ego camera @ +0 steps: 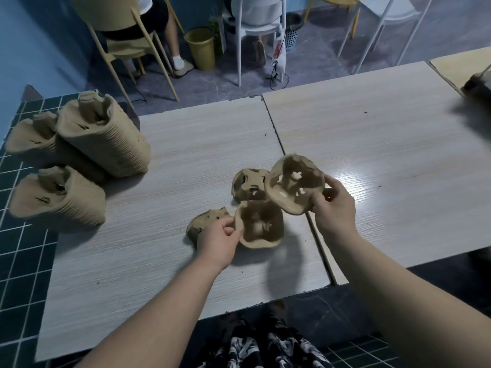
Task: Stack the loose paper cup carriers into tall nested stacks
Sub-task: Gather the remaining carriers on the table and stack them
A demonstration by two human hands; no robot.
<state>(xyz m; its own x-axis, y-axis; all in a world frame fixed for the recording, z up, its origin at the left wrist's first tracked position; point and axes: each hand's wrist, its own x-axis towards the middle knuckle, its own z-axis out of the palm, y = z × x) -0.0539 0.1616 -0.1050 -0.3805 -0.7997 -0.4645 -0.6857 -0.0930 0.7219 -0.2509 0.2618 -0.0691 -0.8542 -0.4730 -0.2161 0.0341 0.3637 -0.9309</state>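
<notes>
Several loose brown pulp cup carriers are in the middle of the pale wooden table (164, 261). My left hand (216, 241) pinches the left rim of one carrier (261, 225), tilted with its hollow side toward me. My right hand (333, 205) grips the right edge of another carrier (293, 184), held up above the table and tilted. A third carrier (247, 183) lies behind them and a fourth carrier (206, 220) lies partly hidden under my left hand. Three tall nested stacks rest at the left: stack one (106, 136), stack two (29, 142), stack three (58, 197).
The table is two boards with a seam (276, 134) between them. A dark tiled surface (24, 248) borders the left side. Beyond the table stand chairs with seated people, a yellow bin (200, 47) and a small basket (292, 35). A dark object (475, 85) lies at the far right.
</notes>
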